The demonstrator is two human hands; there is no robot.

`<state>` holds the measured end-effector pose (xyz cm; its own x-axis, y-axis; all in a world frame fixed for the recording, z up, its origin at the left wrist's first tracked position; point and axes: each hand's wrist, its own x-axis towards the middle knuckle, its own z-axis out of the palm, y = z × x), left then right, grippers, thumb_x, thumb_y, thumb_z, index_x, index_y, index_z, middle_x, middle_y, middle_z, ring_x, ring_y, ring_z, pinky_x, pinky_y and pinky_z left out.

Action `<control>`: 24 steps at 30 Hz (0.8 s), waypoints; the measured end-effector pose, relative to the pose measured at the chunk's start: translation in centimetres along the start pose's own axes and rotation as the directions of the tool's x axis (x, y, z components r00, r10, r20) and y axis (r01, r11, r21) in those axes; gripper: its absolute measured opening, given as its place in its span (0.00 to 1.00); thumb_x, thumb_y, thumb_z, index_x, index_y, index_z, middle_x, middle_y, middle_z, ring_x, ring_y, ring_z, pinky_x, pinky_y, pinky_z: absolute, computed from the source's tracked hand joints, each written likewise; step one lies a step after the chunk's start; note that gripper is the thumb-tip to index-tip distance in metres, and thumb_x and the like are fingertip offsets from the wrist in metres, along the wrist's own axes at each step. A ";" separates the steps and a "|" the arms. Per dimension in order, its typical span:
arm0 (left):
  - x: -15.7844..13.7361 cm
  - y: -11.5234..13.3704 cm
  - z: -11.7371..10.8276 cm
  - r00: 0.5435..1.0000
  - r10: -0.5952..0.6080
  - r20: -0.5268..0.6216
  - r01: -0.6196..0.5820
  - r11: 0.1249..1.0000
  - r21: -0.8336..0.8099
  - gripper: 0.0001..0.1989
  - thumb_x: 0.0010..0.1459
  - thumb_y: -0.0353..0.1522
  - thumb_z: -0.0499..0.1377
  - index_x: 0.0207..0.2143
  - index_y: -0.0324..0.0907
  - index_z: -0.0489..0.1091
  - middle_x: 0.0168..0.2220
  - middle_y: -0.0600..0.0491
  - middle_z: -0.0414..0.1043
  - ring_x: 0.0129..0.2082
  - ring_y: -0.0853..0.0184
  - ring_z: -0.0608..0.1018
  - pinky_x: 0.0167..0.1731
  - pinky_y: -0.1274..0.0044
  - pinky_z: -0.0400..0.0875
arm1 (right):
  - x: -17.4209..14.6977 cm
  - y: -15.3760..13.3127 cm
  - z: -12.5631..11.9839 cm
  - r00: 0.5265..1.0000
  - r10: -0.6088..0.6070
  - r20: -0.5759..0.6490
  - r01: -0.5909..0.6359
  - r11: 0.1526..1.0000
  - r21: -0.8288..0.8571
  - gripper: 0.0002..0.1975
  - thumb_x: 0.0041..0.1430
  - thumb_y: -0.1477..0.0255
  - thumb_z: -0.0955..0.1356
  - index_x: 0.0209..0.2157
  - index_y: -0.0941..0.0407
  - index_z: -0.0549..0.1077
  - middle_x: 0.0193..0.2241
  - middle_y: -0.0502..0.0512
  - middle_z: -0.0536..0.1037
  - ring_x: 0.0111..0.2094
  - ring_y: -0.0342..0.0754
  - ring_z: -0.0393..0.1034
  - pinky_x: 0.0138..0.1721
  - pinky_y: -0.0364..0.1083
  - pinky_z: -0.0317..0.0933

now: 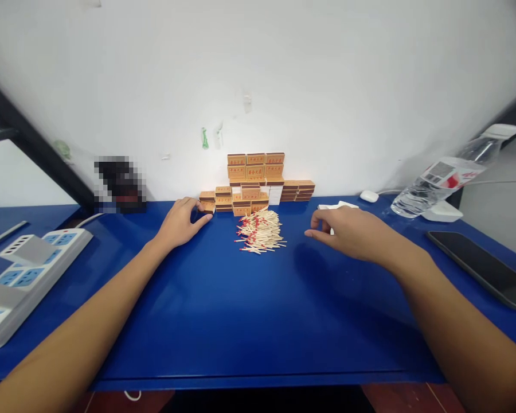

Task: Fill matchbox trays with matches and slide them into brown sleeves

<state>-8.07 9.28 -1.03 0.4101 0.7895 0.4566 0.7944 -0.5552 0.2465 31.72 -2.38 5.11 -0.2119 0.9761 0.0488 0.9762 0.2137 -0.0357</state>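
Observation:
My left hand (181, 222) is at the left end of the matchbox stacks. Its thumb and curled fingers are at the near left edge of a low matchbox (207, 207), pinching it. A loose heap of red-tipped matches (261, 230) lies between my two hands, in front of the boxes. To the right of the heap, my right hand (344, 230) hovers over the desk with bent fingers. Thumb and index are apart, and nothing shows between them. Just behind this hand is a white object (348, 204), partly covered by it.
Stacked matchboxes (255, 171) stand against the wall, with more boxes (298, 190) at their right. A power strip (47, 258) lies left on the blue desk (258, 321). A tilted water bottle (451, 172), a white mouse-like object (369, 196) and a phone (484, 267) are right.

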 end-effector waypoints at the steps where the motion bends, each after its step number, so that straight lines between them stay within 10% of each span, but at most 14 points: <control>1: 0.0 -0.2 0.1 1.000 -0.011 -0.004 0.011 1.000 -0.014 0.17 0.64 0.45 0.60 0.46 0.42 0.70 0.45 0.47 0.75 0.45 0.57 0.76 0.50 0.65 0.70 | 0.1 0.0 0.1 1.000 -0.001 -0.005 0.001 1.000 -0.001 0.13 0.67 0.59 0.67 0.39 0.52 0.76 0.34 0.56 0.82 0.34 0.54 0.73 0.31 0.49 0.55; 14: -0.1 0.3 -1.7 0.992 -0.111 -0.053 0.107 0.992 -0.071 0.20 0.60 0.46 0.65 0.46 0.41 0.72 0.42 0.47 0.77 0.41 0.57 0.76 0.45 0.66 0.71 | 0.8 -0.7 1.0 0.986 -0.061 -0.157 0.098 0.966 0.239 0.08 0.65 0.62 0.69 0.38 0.52 0.76 0.29 0.51 0.79 0.29 0.50 0.70 0.31 0.49 0.56; 16: -0.4 2.4 -2.5 0.985 -0.063 -0.159 0.049 0.995 -0.090 0.21 0.60 0.45 0.68 0.48 0.41 0.72 0.41 0.49 0.76 0.40 0.60 0.76 0.43 0.68 0.71 | 1.1 -1.8 1.2 0.957 0.017 -0.290 0.143 0.841 0.522 0.10 0.65 0.62 0.69 0.45 0.52 0.73 0.29 0.51 0.78 0.29 0.48 0.70 0.32 0.49 0.60; 21: -2.3 9.7 -2.2 0.941 0.173 -0.292 -0.233 0.955 -0.185 0.20 0.61 0.41 0.69 0.53 0.45 0.73 0.44 0.50 0.78 0.43 0.61 0.77 0.45 0.68 0.73 | 0.5 -7.1 2.1 0.969 0.062 -0.240 0.227 0.170 0.959 0.14 0.65 0.64 0.70 0.50 0.51 0.68 0.43 0.55 0.76 0.39 0.50 0.73 0.28 0.46 0.69; 24: -3.4 12.0 -1.5 0.940 0.218 -0.263 -0.288 0.921 -0.264 0.19 0.62 0.39 0.69 0.53 0.45 0.73 0.48 0.49 0.78 0.49 0.60 0.78 0.50 0.67 0.73 | -0.1 -9.0 2.3 0.984 -0.083 -0.156 0.164 0.096 0.982 0.11 0.65 0.63 0.70 0.46 0.52 0.74 0.43 0.55 0.75 0.42 0.50 0.73 0.32 0.47 0.73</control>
<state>-0.59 -0.43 1.67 0.4408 0.5520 0.7078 0.4951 -0.8073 0.3212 22.89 -4.34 3.08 -0.2821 0.9368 0.2071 0.0145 0.2200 -0.9754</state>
